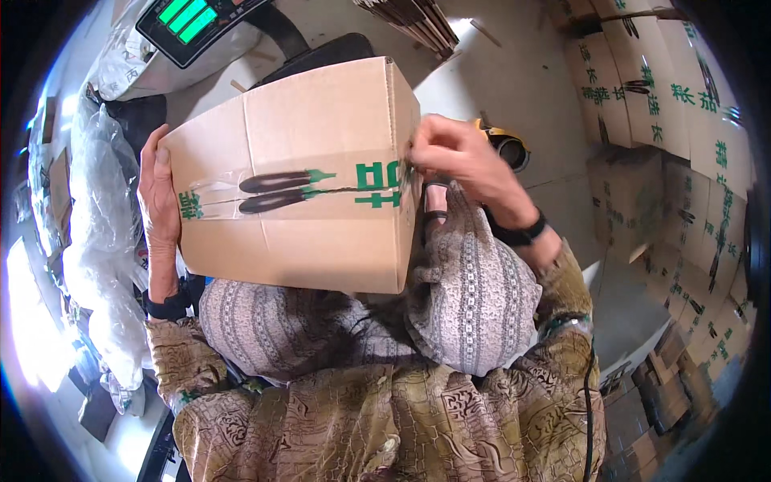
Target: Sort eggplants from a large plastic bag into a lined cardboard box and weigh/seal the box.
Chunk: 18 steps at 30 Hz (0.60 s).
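A closed cardboard box (313, 247) with green print and dark eggplant pictures lies tilted above my lap, clear tape running along its middle seam. My left hand (160, 196) holds the box's left end, the palm along its side and the thumb at the upper corner. At the right end, my right hand (455, 147) is curled with bent fingers close to the edge where the tape comes over. It is slightly blurred, and whether it pinches the tape cannot be made out. The box's underside is hidden.
A scale display (187, 24) with green lit digits stands at the upper left. Clear plastic bags (102, 241) hang along the left. A yellow and black tape dispenser or roll (509, 147) lies on the floor beyond my right hand. Printed cartons (662, 90) are stacked at the right; flat cardboard (415, 24) lies above.
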Each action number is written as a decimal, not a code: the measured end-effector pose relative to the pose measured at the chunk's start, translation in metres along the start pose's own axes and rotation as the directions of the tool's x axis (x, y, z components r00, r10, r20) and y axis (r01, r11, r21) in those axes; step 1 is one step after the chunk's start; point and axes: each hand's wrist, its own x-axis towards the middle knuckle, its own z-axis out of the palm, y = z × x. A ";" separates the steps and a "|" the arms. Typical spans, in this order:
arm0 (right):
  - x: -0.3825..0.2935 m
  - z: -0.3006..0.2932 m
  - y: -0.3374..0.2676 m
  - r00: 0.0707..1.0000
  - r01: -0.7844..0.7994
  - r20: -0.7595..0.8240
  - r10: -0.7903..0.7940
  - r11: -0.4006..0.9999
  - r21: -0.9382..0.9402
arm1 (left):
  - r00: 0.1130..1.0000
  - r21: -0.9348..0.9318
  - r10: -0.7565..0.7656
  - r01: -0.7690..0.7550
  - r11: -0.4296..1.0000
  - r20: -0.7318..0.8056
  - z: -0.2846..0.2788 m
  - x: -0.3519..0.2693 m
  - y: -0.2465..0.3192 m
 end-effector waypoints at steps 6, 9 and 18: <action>0.025 -0.051 0.104 0.969 -0.105 -0.241 0.053 0.972 -0.209 | 1.000 -0.020 0.004 -0.004 1.000 0.006 0.004 0.007 -0.011; -0.001 -0.028 0.033 0.979 -0.119 -0.144 0.144 0.979 0.166 | 0.999 -0.033 -0.049 0.049 0.998 -0.014 -0.006 0.003 -0.019; 0.018 -0.034 0.074 0.978 -0.157 -0.173 0.115 0.954 -0.254 | 1.000 -0.114 -0.031 0.031 0.993 -0.002 0.000 0.008 -0.024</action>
